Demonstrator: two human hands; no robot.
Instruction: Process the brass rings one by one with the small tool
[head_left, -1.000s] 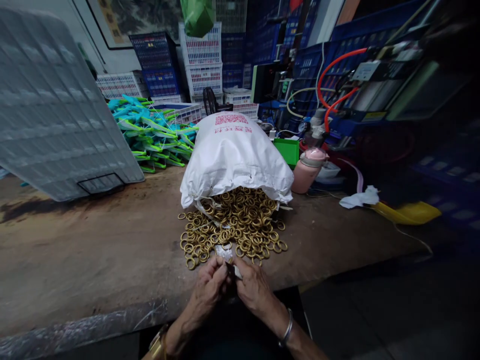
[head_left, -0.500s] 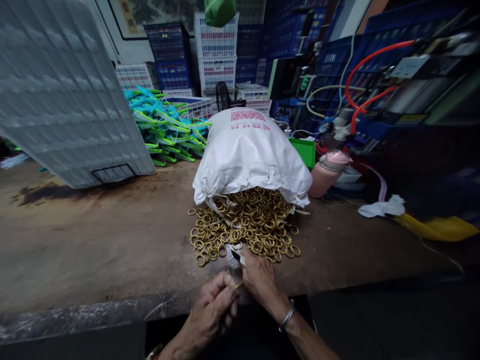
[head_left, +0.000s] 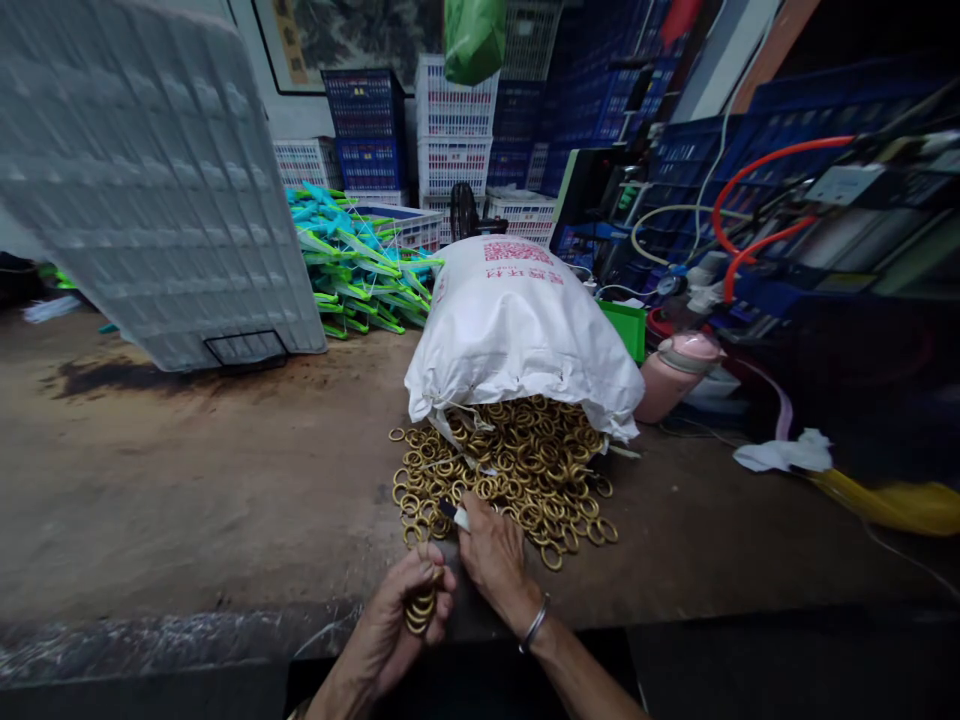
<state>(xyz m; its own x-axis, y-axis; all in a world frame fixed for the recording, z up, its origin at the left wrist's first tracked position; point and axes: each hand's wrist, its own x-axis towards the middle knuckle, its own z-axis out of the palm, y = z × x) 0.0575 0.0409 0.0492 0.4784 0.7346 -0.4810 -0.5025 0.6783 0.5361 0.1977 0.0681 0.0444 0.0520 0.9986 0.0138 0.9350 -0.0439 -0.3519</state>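
A loose pile of brass-coloured rings point(head_left: 536, 470) spills from the mouth of a white woven sack point(head_left: 517, 330) onto the table. My left hand point(head_left: 405, 605), near the table's front edge, is closed around several brass rings point(head_left: 420, 608) that stack between thumb and fingers. My right hand point(head_left: 495, 550) reaches to the near side of the pile. It grips a small tool point(head_left: 454, 514) with a white body and a dark flat tip, pointing left over the rings. Its fingertips are partly hidden, so I cannot tell whether they touch a ring.
A ribbed translucent panel point(head_left: 165, 200) stands at the left, with green and blue plastic pieces point(head_left: 367, 265) heaped behind it. To the right are a pink bottle point(head_left: 679, 370), red hoses point(head_left: 727, 230) and a yellow item point(head_left: 892, 500). Stacked crates point(head_left: 454, 130) fill the back.
My right hand has moved onto the pile's near edge with the tool. My left hand has turned, showing several rings in it. The camera view has shifted slightly.
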